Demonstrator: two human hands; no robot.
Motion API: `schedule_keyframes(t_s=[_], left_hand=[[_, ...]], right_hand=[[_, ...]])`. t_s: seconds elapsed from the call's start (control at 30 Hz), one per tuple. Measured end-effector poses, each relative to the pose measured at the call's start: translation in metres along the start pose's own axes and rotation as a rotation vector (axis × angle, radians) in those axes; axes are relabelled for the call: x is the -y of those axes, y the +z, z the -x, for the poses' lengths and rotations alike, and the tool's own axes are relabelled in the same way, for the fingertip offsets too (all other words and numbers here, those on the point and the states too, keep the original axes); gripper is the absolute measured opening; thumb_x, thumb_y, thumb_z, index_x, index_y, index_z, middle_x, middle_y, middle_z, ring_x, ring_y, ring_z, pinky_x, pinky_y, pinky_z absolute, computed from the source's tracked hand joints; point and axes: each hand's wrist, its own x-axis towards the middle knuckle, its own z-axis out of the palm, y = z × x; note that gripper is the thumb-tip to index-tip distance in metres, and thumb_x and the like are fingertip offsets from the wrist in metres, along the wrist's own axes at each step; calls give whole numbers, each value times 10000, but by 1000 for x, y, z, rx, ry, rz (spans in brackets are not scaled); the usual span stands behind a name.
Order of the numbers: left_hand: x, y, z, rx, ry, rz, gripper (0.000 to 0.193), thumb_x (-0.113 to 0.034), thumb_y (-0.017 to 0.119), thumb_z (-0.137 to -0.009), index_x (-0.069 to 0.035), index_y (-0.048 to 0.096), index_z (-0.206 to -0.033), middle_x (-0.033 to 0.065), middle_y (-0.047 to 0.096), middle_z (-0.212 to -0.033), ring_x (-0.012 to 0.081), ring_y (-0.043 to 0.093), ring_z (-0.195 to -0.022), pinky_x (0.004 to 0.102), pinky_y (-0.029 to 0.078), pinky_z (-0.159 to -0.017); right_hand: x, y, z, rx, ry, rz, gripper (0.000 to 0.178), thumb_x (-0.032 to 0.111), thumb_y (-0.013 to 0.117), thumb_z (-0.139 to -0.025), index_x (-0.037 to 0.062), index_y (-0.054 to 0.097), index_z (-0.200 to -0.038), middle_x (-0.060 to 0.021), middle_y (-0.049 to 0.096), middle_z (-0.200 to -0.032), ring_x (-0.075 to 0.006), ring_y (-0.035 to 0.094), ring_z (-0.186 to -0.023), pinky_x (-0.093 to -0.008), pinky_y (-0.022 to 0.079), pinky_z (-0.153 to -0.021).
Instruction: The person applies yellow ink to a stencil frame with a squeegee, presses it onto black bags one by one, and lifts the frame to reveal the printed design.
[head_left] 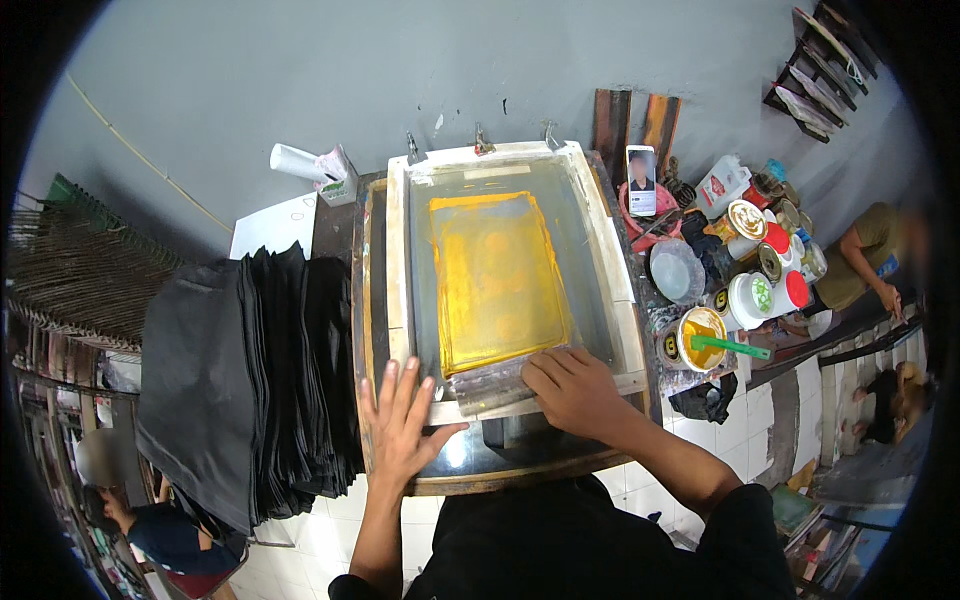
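In front of me lies a screen printing frame (398, 260) with pale edges, its mesh carrying a rectangle of yellow ink (495, 285). My right hand (580, 390) grips a squeegee (490, 388), a wide flat blade set across the near end of the yellow area. Its fingers wrap over the blade's right end. My left hand (402, 425) rests with fingers spread on the frame's near left corner, thumb pointing toward the squeegee. Hinge clamps (484, 140) hold the frame's far edge. Beneath the frame is a table with a dark, glossy near part (560, 445).
Black fabric pieces (215, 380) hang in a thick stack at the left. At the right stand an ink tub (690, 340) with a green spatula (735, 346), several other tubs, a clear bowl (677, 272) and a phone (641, 180). Other people sit at lower left and far right.
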Motion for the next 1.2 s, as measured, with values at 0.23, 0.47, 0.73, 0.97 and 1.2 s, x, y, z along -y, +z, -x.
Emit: schedule_keyframes(t_s=[0.23,0.47,0.73,0.97,1.2], left_hand=[[-13,-62,-93,-593,-82,381,1382,-552,929,-657,-43,93,-1633,280,284,-1640,399,280,-1532,538,193,-1245],[16,5,-104,3,-713,125,902,-215,833,-830,102,317,-1498,356,515,-1374,512,508,-1281,524,408,-1101],[47,26,-95,161,-1010,279,587,-157,864,-762,116,586,-1201,295,706,-1105,416,708,-1052,463,535,-930],[30,-87,-120,-222,-843,1011,165,-66,721,-896,-45,667,-1051,-6,649,-912,93,576,-811,269,472,-797],[80,-282,-39,-812,-821,463,195,-245,670,-992,-60,655,-1052,-2,636,-971,113,563,-933,290,425,-915]], right_hand=[[-11,-100,-75,-290,-20,146,388,93,703,-708,38,667,-1091,-123,706,-1072,-320,700,-983,-426,548,-816],[-66,-179,-198,-397,21,301,280,229,710,-876,28,686,-1070,-184,716,-885,-374,700,-824,-459,536,-731],[-103,-218,-279,-308,144,258,349,238,705,-861,-37,692,-1075,-290,713,-1022,-444,684,-995,-495,536,-889],[-136,-220,-306,-337,114,218,387,266,740,-809,-22,721,-1068,-303,704,-1059,-451,676,-1033,-499,528,-904],[-143,-237,-320,-298,153,202,396,282,767,-779,-4,733,-1051,-287,713,-1056,-443,682,-1012,-483,529,-881]])
